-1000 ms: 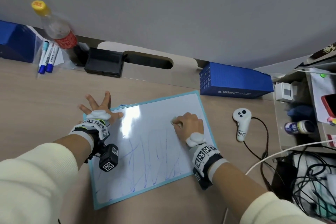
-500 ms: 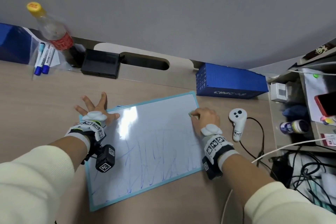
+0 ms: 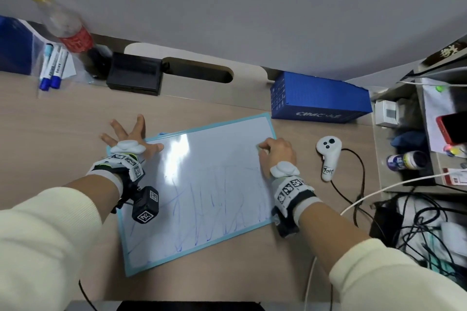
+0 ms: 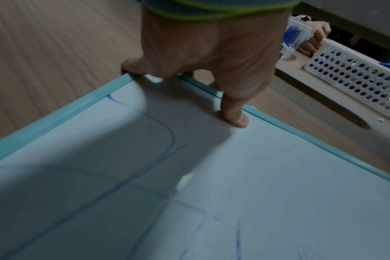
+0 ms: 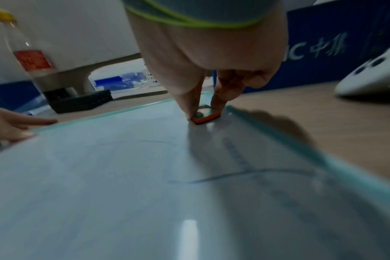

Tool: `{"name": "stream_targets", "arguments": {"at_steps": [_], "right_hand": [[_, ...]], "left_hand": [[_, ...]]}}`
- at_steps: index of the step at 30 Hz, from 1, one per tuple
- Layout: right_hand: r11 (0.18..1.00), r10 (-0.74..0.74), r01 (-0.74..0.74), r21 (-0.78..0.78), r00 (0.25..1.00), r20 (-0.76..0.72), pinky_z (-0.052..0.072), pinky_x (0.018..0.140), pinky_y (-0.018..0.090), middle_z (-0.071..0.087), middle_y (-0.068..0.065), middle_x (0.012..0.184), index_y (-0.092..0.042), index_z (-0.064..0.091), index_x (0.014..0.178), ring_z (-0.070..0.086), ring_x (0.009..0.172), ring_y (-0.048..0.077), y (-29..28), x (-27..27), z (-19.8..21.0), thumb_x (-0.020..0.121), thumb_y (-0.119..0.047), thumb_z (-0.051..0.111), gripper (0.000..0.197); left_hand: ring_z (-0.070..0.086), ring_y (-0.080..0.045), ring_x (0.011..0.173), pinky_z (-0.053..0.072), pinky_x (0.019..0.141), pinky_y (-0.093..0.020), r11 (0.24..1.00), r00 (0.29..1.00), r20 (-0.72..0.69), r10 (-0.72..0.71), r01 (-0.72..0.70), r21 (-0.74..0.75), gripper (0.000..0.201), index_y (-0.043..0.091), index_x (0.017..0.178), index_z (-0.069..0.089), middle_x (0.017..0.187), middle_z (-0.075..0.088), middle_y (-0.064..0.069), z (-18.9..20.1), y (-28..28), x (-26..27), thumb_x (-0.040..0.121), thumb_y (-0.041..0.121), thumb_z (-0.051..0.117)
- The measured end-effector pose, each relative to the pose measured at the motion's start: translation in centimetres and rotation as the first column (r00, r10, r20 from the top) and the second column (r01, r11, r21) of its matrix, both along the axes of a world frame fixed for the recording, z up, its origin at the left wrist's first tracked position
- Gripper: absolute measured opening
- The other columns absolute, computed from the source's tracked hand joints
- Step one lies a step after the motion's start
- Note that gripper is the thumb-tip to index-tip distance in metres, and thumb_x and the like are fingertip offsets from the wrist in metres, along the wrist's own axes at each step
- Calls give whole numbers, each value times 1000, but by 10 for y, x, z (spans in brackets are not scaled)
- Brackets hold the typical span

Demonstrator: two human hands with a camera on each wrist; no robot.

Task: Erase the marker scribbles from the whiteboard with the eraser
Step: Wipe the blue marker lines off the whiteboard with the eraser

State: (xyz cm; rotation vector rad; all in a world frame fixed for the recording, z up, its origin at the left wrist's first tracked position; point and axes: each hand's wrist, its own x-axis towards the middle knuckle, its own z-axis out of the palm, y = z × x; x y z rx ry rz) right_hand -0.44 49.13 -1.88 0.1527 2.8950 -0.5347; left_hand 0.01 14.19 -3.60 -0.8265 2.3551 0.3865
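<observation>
A whiteboard (image 3: 217, 159) with a light blue frame lies tilted on the wooden desk. Blue marker scribbles (image 3: 214, 209) cover its near half; the far half is wiped. My right hand (image 3: 276, 153) pinches a small orange-edged eraser (image 5: 205, 115) and presses it on the board close to the right edge (image 5: 278, 135). In the head view only a sliver of the eraser (image 3: 261, 150) shows under the fingers. My left hand (image 3: 131, 139) lies spread flat on the board's far left corner, thumb (image 4: 234, 112) on the surface, the other fingers over the frame.
A white controller (image 3: 328, 156) with a black cable lies right of the board. A blue box (image 3: 318, 98) stands behind it. At the back left are a bottle (image 3: 65, 28), blue markers (image 3: 53, 65) and a black box (image 3: 134, 76). Cluttered shelves and cables (image 3: 417, 209) fill the right side.
My right hand slid the eraser from the board's upper middle to its right edge, wiping the upper scribbles. The left hand stayed on the far left corner.
</observation>
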Motion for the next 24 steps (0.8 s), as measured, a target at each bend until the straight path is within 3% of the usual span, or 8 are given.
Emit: {"name": "stream_targets", "arguments": {"at_steps": [3, 5, 9, 12, 16, 19, 24], "right_hand": [[984, 178, -176, -28, 982, 68, 48, 69, 37, 65, 4, 87, -28, 72, 87, 57, 82, 27, -30, 27, -6, 81, -26, 61, 12], [976, 216, -216, -6, 974, 63, 47, 71, 37, 65, 2, 88, -31, 71, 89, 57, 85, 26, -16, 33, -4, 79, -28, 58, 16], [998, -10, 9, 67, 1000, 24, 51, 75, 38, 69, 0, 88, -31, 73, 85, 60, 85, 27, 28, 6, 5, 77, -26, 62, 15], [999, -21, 21, 48, 1000, -4, 50, 70, 38, 69, 5, 85, -24, 73, 81, 60, 83, 30, 13, -5, 2, 79, -22, 63, 10], [983, 183, -181, -32, 979, 89, 45, 69, 36, 66, 7, 87, -24, 72, 85, 57, 84, 30, -41, 30, -2, 80, -23, 61, 13], [939, 336, -341, 44, 937, 97, 43, 71, 36, 66, 3, 88, -28, 72, 87, 57, 86, 29, -30, 40, 4, 78, -23, 62, 14], [988, 73, -78, 137, 996, 45, 47, 72, 37, 68, 5, 86, -27, 73, 80, 60, 85, 32, 20, -7, 9, 75, -17, 62, 15]], "left_hand": [[-15, -51, 143, 13, 112, -68, 1000, 1000, 9, 2, -2, -1, 106, 53, 148, -2, 160, -24, -5, -1, -1, 1, 70, 65, 69], [-14, -50, 144, 13, 112, -67, 1000, 1000, -1, 0, 0, -3, 105, 52, 148, -1, 161, -23, -5, -1, -1, 1, 71, 64, 69], [-15, -50, 143, 13, 112, -67, 1000, 1000, -7, 1, -1, -5, 106, 53, 148, -2, 161, -24, -5, -3, -1, 1, 70, 65, 69], [-15, -50, 143, 11, 113, -66, 1000, 1000, -2, 4, -4, -5, 106, 52, 148, -3, 161, -23, -6, -1, 0, -1, 71, 64, 69], [-16, -51, 143, 7, 114, -65, 1000, 1000, 8, 7, -7, -2, 108, 52, 148, -3, 160, -24, -7, 1, 0, 0, 70, 65, 69], [-17, -52, 142, 3, 114, -64, 1000, 1000, 3, 7, -7, 10, 109, 51, 149, -3, 160, -25, -9, -1, -1, 0, 69, 65, 70], [-19, -50, 143, 9, 111, -71, 998, 999, -32, 31, -30, 47, 110, 53, 148, -3, 160, -25, -5, -2, 1, 1, 68, 64, 71]]}}
